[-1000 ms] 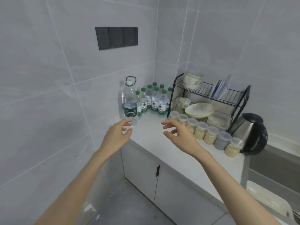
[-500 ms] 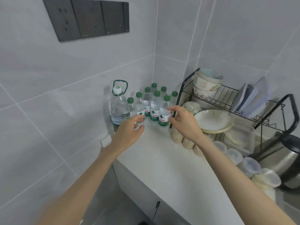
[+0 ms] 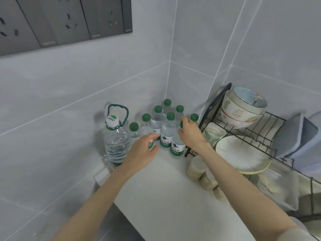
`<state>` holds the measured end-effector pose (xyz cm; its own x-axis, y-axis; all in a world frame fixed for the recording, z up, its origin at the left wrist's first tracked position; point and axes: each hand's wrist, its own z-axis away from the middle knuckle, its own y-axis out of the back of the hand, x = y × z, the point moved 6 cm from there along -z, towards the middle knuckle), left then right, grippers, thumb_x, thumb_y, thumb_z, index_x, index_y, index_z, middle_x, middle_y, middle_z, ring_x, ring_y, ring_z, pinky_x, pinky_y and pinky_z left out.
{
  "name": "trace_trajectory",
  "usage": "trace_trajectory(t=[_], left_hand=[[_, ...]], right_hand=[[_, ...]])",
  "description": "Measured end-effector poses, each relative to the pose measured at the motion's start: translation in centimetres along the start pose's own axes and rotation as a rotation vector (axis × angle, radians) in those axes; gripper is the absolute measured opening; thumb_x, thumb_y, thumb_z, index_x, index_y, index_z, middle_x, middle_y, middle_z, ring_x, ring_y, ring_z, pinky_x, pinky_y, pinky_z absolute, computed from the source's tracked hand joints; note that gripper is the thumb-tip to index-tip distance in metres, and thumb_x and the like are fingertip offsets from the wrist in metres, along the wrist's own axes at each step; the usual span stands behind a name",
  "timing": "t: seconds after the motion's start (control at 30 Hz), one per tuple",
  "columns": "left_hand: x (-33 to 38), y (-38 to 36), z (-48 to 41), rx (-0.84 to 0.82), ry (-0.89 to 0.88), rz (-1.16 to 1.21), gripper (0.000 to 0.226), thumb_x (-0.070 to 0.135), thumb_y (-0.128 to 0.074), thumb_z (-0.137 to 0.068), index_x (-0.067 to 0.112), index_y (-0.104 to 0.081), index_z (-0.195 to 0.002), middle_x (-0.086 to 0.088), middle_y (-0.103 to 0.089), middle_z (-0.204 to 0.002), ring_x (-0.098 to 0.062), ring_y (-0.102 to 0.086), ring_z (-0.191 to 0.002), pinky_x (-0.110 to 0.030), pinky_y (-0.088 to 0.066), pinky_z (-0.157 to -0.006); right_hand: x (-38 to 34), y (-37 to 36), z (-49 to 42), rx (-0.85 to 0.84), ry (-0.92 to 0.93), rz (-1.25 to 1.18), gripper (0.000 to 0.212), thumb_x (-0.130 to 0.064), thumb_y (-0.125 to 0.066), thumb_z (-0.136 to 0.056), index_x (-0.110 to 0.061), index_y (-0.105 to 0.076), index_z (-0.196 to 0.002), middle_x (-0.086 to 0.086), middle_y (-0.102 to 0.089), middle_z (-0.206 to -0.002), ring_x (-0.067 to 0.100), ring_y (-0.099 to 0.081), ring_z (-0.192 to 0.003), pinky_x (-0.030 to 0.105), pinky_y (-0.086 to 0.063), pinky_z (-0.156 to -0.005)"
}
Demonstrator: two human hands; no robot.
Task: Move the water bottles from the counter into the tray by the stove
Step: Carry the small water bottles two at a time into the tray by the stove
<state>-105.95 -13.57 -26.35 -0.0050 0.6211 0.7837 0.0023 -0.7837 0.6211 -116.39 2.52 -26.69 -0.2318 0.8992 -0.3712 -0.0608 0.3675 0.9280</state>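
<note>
While both hands work at the far corner of the bench point(image 3: 165, 197), the water bottles point(image 3: 167, 134) stand upright in a tight cluster where the two tiled walls meet. Each has a green cap and a green-and-white label.

The left hand point(image 3: 143, 151) is curled round the front-left bottle point(image 3: 150, 145); part of its label shows between thumb and fingers. The right hand point(image 3: 190, 133) wraps the upper part of the front-right bottle point(image 3: 177, 146), which stands on the bench surface and has its cap mostly covered by the fingers. The two hands are apart, each on its own bottle, with one bottle of the cluster between them.

A large bottle point(image 3: 118, 145) with a green carry handle stands at the left edge of the bench, just beside the cluster. On the right side, a black wire dish rack point(image 3: 211, 108) stands against the back wall. Its upper tier carries stacked bowls point(image 3: 243, 105) and a folded blue cloth point(image 3: 295, 134); a plate point(image 3: 241, 153) and a glass point(image 3: 212, 135) sit lower down. Lidded jars point(image 3: 197, 168) of pale contents line the bench along the rack front. A dark socket panel point(image 3: 69, 20) is mounted on the left wall.
</note>
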Motion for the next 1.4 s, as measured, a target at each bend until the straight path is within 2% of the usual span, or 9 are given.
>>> trace_trajectory(t=[0.07,0.43,0.57,0.7,0.83,0.97,1.07,1.23,1.4], left_hand=[[-0.6,-0.4,-0.8,-0.021,0.008,-0.007,0.043,0.021,-0.054,-0.094,0.022,-0.048,-0.137,0.005,-0.053,-0.134,-0.012,-0.051,-0.12,-0.021,-0.038,-0.095],[-2.6,-2.8,-1.8,-0.2,0.077,0.057,0.06,0.03,-0.062,-0.089,0.025,-0.036,-0.143,0.01,-0.042,-0.142,-0.012,-0.041,-0.131,-0.027,-0.036,-0.104],[-1.8,-2.8,-1.2,-0.206,0.039,0.203,0.062,0.03,-0.071,-0.083,0.049,-0.035,-0.129,0.034,-0.041,-0.125,0.007,-0.041,-0.12,-0.019,-0.032,-0.102],[-0.9,-3.0,-0.9,-0.268,0.006,0.271,0.09,0.042,-0.082,-0.068,0.043,-0.029,-0.141,0.027,-0.044,-0.136,0.009,-0.041,-0.124,-0.02,-0.036,-0.101],[0.3,-2.2,-0.8,-0.255,-0.044,0.248,0.073,0.036,-0.087,-0.062,0.048,-0.044,-0.12,0.024,-0.062,-0.116,0.008,-0.059,-0.105,-0.014,-0.049,-0.083],[-0.1,-1.2,-0.8,-0.152,-0.03,0.251,0.065,0.037,-0.089,-0.056,0.044,-0.053,-0.109,0.019,-0.068,-0.103,0.0,-0.064,-0.097,-0.024,-0.056,-0.082],[-0.8,-0.6,-0.4,-0.09,-0.016,0.25,0.062,0.035,-0.09,-0.052,0.04,-0.058,-0.106,0.016,-0.071,-0.098,-0.002,-0.066,-0.093,-0.029,-0.058,-0.081],[-2.7,0.0,0.2,-0.064,0.059,0.259,0.061,0.037,-0.09,-0.049,0.032,-0.063,-0.104,0.013,-0.072,-0.095,-0.003,-0.068,-0.089,-0.031,-0.059,-0.078],[-3.4,1.1,0.9,0.012,0.115,0.299,0.054,0.022,-0.091,-0.054,0.031,-0.062,-0.099,0.012,-0.072,-0.092,0.0,-0.067,-0.084,-0.015,-0.054,-0.065]], right_hand=[[0.4,-0.2,-0.9,0.0,-0.027,-0.001,0.035,-0.011,-0.049,-0.095,0.0,-0.042,-0.128,0.024,-0.058,-0.108,0.041,-0.057,-0.1,0.036,-0.041,-0.072],[0.8,1.7,1.7,0.0,0.025,-0.115,0.038,-0.025,-0.057,-0.094,-0.016,-0.048,-0.13,0.012,-0.066,-0.102,0.035,-0.06,-0.099,0.036,-0.045,-0.078],[-0.8,5.4,3.4,0.065,0.073,-0.264,0.039,-0.031,-0.063,-0.09,-0.019,-0.053,-0.127,0.004,-0.068,-0.095,0.022,-0.063,-0.086,0.036,-0.05,-0.081],[-2.8,8.5,5.1,0.07,0.143,-0.451,0.039,-0.032,-0.067,-0.087,-0.023,-0.057,-0.124,-0.003,-0.068,-0.097,0.018,-0.062,-0.087,0.031,-0.049,-0.084],[-4.2,10.5,5.6,0.049,0.211,-0.628,0.035,-0.032,-0.07,-0.084,-0.027,-0.061,-0.117,-0.004,-0.07,-0.109,0.027,-0.063,-0.1,0.044,-0.049,-0.093],[-5.2,11.2,5.8,0.046,0.252,-0.742,0.03,-0.024,-0.072,-0.083,-0.027,-0.064,-0.112,0.003,-0.072,-0.104,0.022,-0.058,-0.07,0.034,-0.051,-0.076],[-5.5,10.4,5.2,-0.025,0.255,-0.764,0.032,-0.02,-0.072,-0.084,-0.024,-0.065,-0.114,0.0,-0.072,-0.108,0.04,-0.065,-0.09,0.045,-0.052,-0.09],[-5.4,8.0,3.5,-0.138,0.244,-0.783,0.03,-0.028,-0.051,-0.097,-0.021,-0.059,-0.125,-0.01,-0.066,-0.12,0.005,-0.062,-0.109,0.026,-0.051,-0.096],[-2.9,3.8,-0.5,-0.028,0.124,-0.422,0.034,-0.021,-0.049,-0.099,-0.015,-0.05,-0.132,0.002,-0.054,-0.136,0.02,-0.052,-0.124,0.031,-0.04,-0.105]])
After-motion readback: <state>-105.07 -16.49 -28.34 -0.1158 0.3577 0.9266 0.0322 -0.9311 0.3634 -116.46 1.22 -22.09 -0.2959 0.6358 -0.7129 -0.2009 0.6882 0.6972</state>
